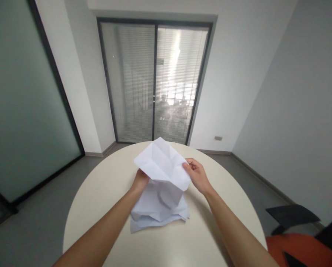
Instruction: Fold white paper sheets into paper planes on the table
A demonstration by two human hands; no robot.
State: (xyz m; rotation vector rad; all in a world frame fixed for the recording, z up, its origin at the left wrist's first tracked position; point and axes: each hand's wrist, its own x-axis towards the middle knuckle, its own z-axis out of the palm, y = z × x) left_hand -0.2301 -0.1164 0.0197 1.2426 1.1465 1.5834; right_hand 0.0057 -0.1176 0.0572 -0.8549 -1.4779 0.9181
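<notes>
A creased white sheet of paper is held up over the table, tilted, with fold lines across it. My right hand pinches its right edge between thumb and fingers. At the sheet's left side, my left hand reaches underneath, and the paper hides most of its fingers. Below lies a stack of crumpled white paper sheets on the round cream table. The raised sheet partly covers this stack.
An orange chair with a black armrest stands at the right by the table's edge. Beyond the table is a glass door with blinds. A frosted glass panel is at the left, and a plain wall at the right.
</notes>
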